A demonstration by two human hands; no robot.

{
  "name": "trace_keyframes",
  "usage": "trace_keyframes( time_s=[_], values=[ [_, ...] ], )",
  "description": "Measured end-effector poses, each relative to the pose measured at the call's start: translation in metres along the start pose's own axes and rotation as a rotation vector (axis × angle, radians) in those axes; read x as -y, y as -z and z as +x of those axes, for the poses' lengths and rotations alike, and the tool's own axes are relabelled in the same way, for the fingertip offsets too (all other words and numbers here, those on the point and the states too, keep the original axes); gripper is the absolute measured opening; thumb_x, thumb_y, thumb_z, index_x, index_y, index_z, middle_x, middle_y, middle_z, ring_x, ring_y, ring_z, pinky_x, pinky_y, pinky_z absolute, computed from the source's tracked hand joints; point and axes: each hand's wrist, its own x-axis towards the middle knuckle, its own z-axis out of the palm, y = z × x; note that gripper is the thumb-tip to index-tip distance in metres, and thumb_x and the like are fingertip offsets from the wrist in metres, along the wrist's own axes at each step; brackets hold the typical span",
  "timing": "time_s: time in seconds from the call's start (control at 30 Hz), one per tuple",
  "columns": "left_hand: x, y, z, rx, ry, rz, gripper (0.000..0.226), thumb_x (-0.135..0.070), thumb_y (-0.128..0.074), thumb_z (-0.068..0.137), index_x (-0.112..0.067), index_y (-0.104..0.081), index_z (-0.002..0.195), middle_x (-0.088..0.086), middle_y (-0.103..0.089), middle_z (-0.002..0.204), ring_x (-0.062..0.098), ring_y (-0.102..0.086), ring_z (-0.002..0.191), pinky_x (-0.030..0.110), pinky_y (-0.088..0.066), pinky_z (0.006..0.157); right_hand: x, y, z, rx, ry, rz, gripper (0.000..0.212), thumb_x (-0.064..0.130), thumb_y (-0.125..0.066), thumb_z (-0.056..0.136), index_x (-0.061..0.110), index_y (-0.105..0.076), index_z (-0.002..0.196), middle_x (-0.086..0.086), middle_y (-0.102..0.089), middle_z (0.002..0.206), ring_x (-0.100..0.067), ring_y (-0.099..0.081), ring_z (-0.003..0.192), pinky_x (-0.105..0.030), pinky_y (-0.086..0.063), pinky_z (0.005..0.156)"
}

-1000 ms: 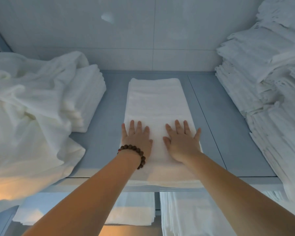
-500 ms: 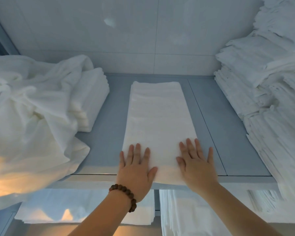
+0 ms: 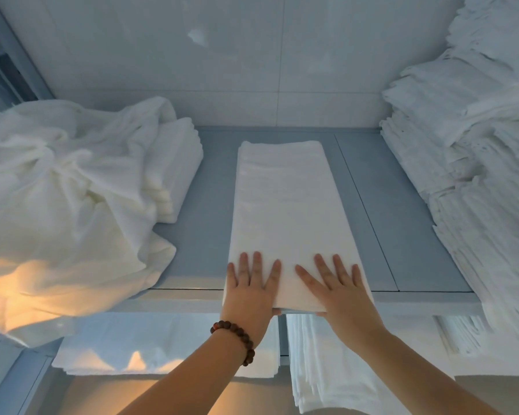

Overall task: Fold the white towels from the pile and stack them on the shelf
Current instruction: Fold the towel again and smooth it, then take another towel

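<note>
A long, narrow folded white towel [image 3: 285,205] lies lengthwise on the pale blue shelf [image 3: 204,235], its near end at the shelf's front edge. My left hand [image 3: 250,292], with a bead bracelet on the wrist, lies flat on the towel's near left corner, its thumb hidden below the towel's edge. My right hand [image 3: 339,289] rests flat on the near right corner, fingers spread. A loose pile of unfolded white towels [image 3: 57,199] heaps up at the left.
A short stack of folded towels [image 3: 177,169] sits behind the loose pile. A tall stack of folded white towels [image 3: 477,175] fills the right side. More folded towels [image 3: 327,369] lie on the shelf below. A tiled wall [image 3: 252,70] closes the back.
Both hands have slid along the towel toward me, from its middle down to its near end at the shelf's front edge. The towel now lies smoother.
</note>
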Motion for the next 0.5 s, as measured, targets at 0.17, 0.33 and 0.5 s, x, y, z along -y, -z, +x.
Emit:
trace_keyframes(
  time_s=[0.17, 0.33, 0.5],
  values=[
    [-0.004, 0.005, -0.011, 0.035, 0.025, 0.045, 0.072, -0.017, -0.032, 0.097, -0.018, 0.022, 0.145, 0.024, 0.013, 0.154, 0.047, 0.011, 0.14, 0.06, 0.006, 0.112, 0.005, 0.01, -0.008, 0.097, -0.023, -0.019, 0.089, 0.003, -0.035, 0.094, 0.041, 0.034, 0.134, -0.002, 0.019, 0.158, -0.035, 0.016, 0.144, -0.053, 0.008, 0.116],
    [-0.001, 0.017, -0.026, 0.124, -0.019, 0.036, 0.075, 0.0, -0.028, 0.089, -0.018, 0.015, 0.147, 0.019, 0.011, 0.156, 0.04, 0.011, 0.142, 0.054, 0.003, 0.116, 0.006, 0.034, -0.027, 0.224, -0.039, -0.047, 0.081, -0.004, -0.031, 0.092, 0.031, 0.016, 0.148, 0.0, 0.014, 0.159, -0.029, 0.01, 0.146, -0.05, -0.003, 0.118],
    [0.003, 0.031, -0.053, 0.182, -0.059, 0.007, 0.078, 0.009, -0.026, 0.083, -0.017, 0.008, 0.149, 0.01, 0.006, 0.158, 0.029, 0.008, 0.145, 0.044, 0.0, 0.119, 0.012, 0.05, -0.054, 0.228, -0.065, 0.031, 0.078, -0.01, -0.026, 0.089, 0.028, 0.003, 0.151, 0.002, 0.003, 0.16, -0.023, 0.0, 0.148, -0.043, -0.006, 0.12]
  ],
)
